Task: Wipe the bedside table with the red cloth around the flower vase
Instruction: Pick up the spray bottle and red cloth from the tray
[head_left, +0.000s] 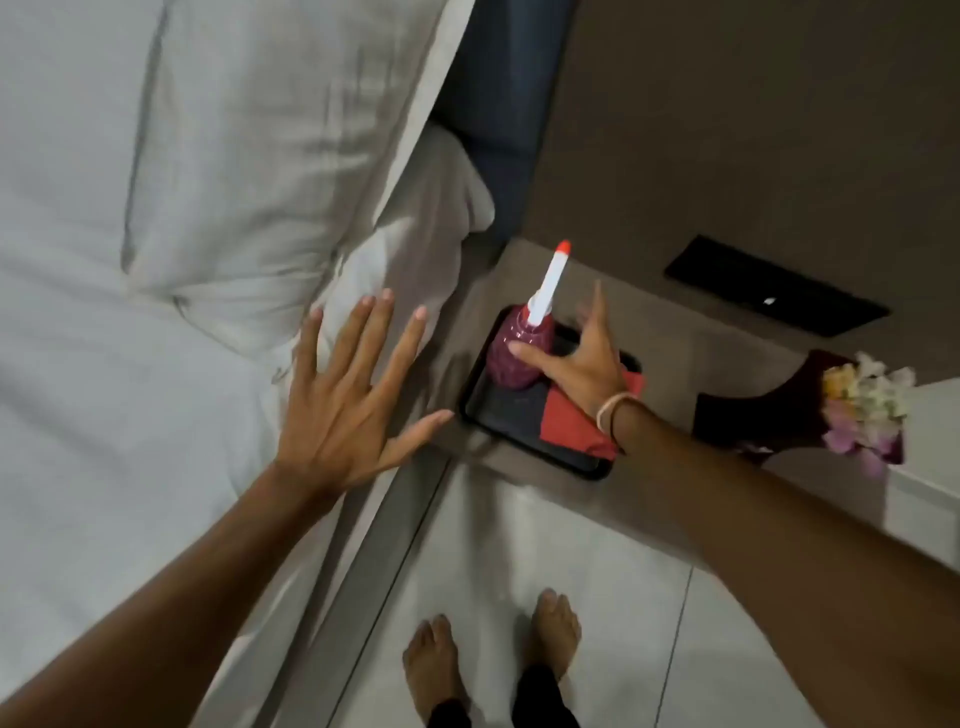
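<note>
A folded red cloth (574, 423) lies in a black tray (498, 421) on the grey-brown bedside table (670, 353). A maroon spray bottle (514, 358) with a white, orange-tipped nozzle stands in the tray's far-left corner. My right hand (576, 361) hovers spread over the tray, thumb touching the bottle, palm above the cloth, holding nothing. The dark flower vase (774, 410) with pale pink, white and yellow flowers (867, 410) sits to the right on the table. My left hand (353, 400) is spread flat above the bed's edge, empty.
A white bed with a large pillow (249, 145) fills the left. A black panel (774, 286) is set in the wall behind the table. A white surface (930, 499) lies right of the vase. My bare feet (493, 654) stand on pale floor tiles.
</note>
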